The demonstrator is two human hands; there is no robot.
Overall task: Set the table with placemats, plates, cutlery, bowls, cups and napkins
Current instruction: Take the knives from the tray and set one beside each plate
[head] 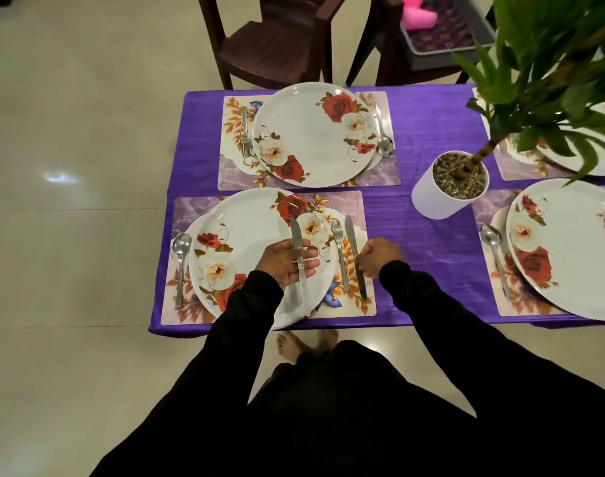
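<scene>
My left hand (pixel 283 268) hovers palm-up over the near floral plate (pixel 246 228), holding a steel knife (pixel 298 242) across its fingers. My right hand (pixel 380 258) grips the handle of a second knife (pixel 352 235), which lies on the near placemat (pixel 190 208) just right of a fork (pixel 339 249). A spoon (pixel 181 256) rests left of this plate. The far setting has a plate (pixel 311 132) on a placemat (pixel 387 170), with a fork (pixel 246 132) and a spoon (pixel 383 139). No knife shows there.
A white pot (pixel 428 197) with a leafy plant stands right of centre on the purple tablecloth (pixel 425 132). At the right lie another plate (pixel 569 235) and spoon (pixel 494 249); a further plate is partly hidden by leaves. Two dark chairs (pixel 273 46) stand beyond the table.
</scene>
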